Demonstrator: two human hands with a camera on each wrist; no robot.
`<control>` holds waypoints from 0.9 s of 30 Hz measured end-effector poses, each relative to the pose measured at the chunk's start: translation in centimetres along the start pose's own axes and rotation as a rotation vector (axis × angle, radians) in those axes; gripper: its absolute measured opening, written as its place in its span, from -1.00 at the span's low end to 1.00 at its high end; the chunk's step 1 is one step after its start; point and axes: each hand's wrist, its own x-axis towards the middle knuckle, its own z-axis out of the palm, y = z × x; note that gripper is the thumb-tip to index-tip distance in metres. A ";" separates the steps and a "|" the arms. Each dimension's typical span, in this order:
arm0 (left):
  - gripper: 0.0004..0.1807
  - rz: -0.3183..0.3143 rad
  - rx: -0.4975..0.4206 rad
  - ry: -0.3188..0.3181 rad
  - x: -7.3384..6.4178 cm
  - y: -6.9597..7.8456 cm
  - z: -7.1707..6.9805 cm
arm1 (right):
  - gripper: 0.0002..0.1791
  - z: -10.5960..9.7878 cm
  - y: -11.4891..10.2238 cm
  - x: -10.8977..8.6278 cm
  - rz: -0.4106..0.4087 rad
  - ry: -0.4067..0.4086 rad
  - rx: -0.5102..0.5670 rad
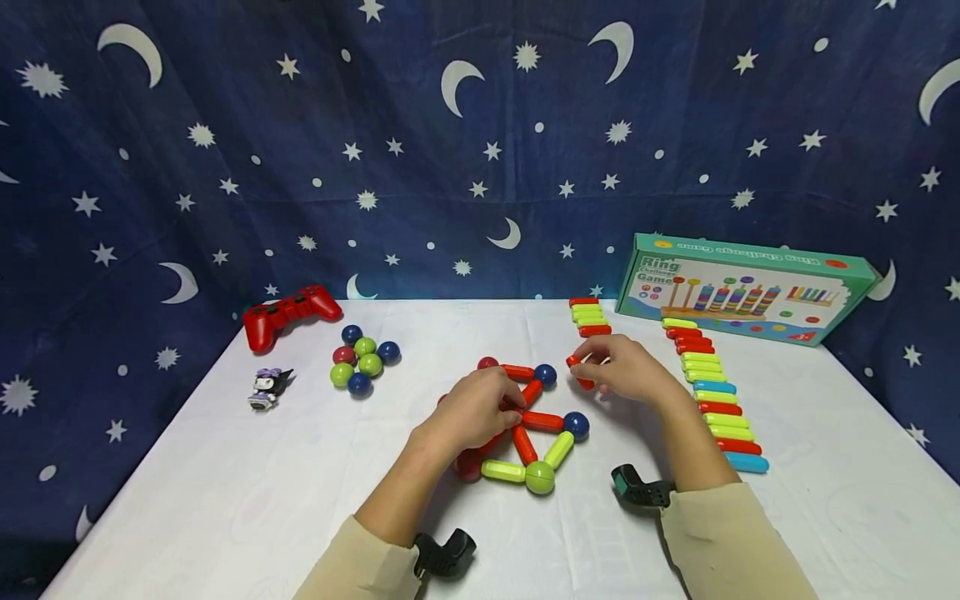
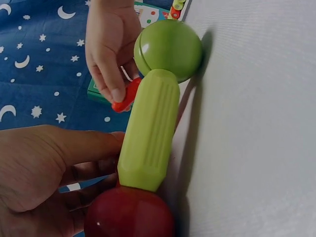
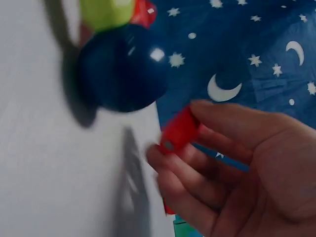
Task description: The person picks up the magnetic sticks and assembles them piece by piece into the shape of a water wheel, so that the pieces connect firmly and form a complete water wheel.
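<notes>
A flat figure of magnetic rods and balls lies mid-table, with red rods (image 1: 542,422), yellow-green rods (image 1: 503,472), a green ball (image 1: 540,477), a dark blue ball (image 1: 576,426) and red balls (image 2: 131,215). Over its left part, my left hand (image 1: 472,408) grips the figure with curled fingers; the exact piece under the fingertips is hidden. To the right of the figure, my right hand (image 1: 626,367) pinches a loose red magnetic rod (image 3: 180,131) between thumb and fingers. That rod is held above the table, apart from the blue balls.
Loose balls (image 1: 370,365) cluster at the left, near a red game controller (image 1: 292,315) and a small figurine (image 1: 267,389). Coloured rods (image 1: 701,367) line the right side, and a shorter row of rods (image 1: 588,314) lies at the back. Behind stands a game box (image 1: 742,287).
</notes>
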 end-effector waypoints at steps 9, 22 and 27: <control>-0.88 -0.004 0.003 0.013 0.1 -0.1 0.1 | -0.63 0.5 -1.6 -0.4 0.062 -0.170 0.114; -0.89 -0.012 0.002 0.015 -0.1 0.1 0.2 | -0.75 1.5 -2.5 -0.4 0.131 -0.220 0.034; -0.88 0.002 0.003 0.020 0.0 0.1 0.1 | -0.76 1.8 -2.8 -0.4 0.145 -0.215 0.017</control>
